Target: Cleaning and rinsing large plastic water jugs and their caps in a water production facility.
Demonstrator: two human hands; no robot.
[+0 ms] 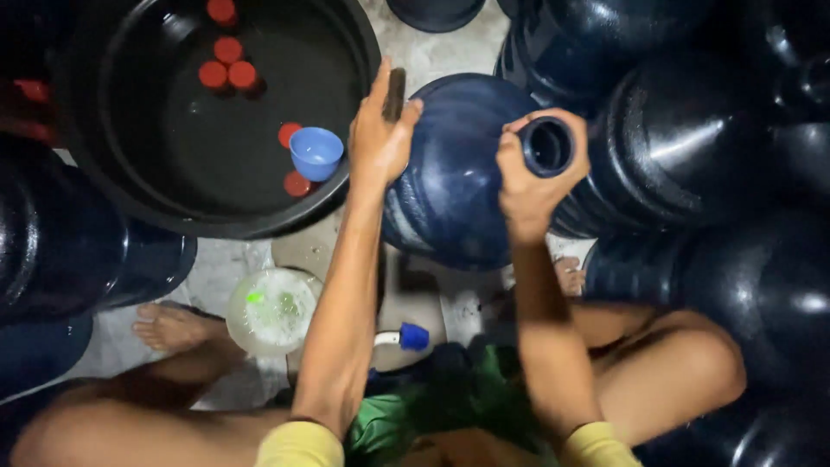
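two bare knees framed the bottom of the frame, and between them sat a small bowl of sudsy water point(273, 309) on the wet concrete floor point(220, 264). at centre, our left hand point(378, 130) lay with fingers together against the flank of the tilted blue water jug point(450, 173), pressing a dark scrubbing pad point(394, 93) to it. our right hand point(529, 177) curled tight around the jug's neck point(547, 147), right of centre. we judged that a soapy grip could let the neck slip and the jug roll onto our toes. in the upper left stood a black tub point(112, 173) of water with red caps point(227, 62) and a blue cup point(316, 152) floating in it. more dark jugs point(683, 147) crowded the right side of a dim, cramped room.
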